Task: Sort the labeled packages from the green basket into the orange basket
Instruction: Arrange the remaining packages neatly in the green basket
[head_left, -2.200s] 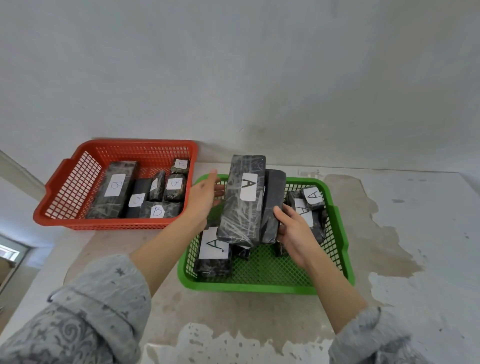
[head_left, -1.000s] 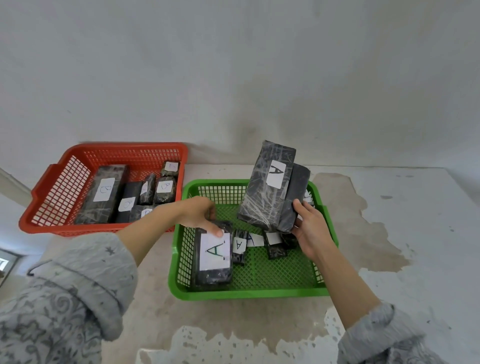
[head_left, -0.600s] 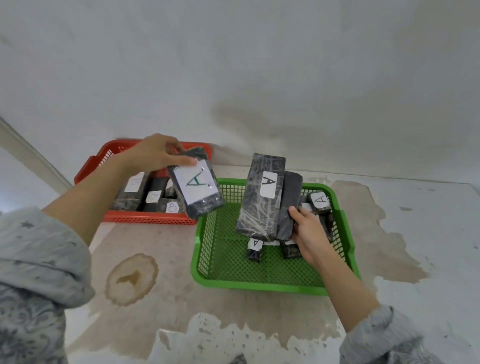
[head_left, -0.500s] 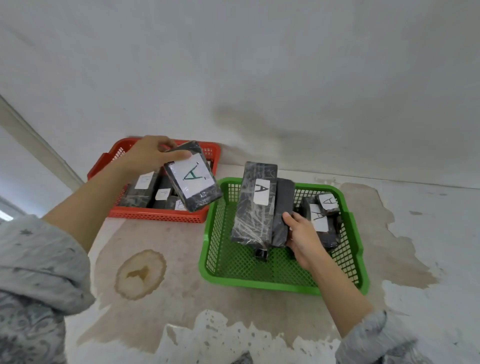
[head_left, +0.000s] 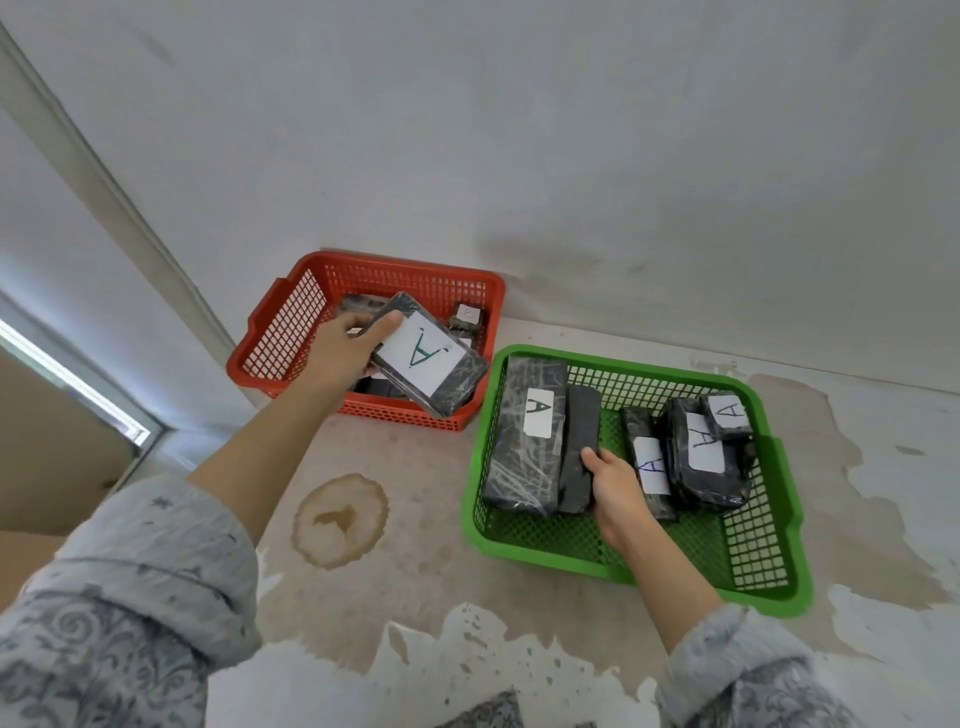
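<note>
My left hand (head_left: 340, 351) grips a black wrapped package with a white "A" label (head_left: 428, 359), held tilted above the orange basket (head_left: 291, 332). That basket holds several dark labeled packages, mostly hidden behind the held one. My right hand (head_left: 615, 488) rests in the green basket (head_left: 623, 566), fingers closed around the near end of a plain dark package (head_left: 579, 452). A long package labeled "A" (head_left: 524, 436) lies against it on the left. More "A" packages (head_left: 704, 452) lie at the right of the green basket.
Both baskets stand on a stained concrete surface against a white wall. A round brown stain (head_left: 340, 519) marks the surface in front of the orange basket. A door frame (head_left: 104, 182) runs down the left.
My left hand has carried the "A" package left, over the orange basket. My right hand has lowered the two long packages from upright until they lie flat in the green basket.
</note>
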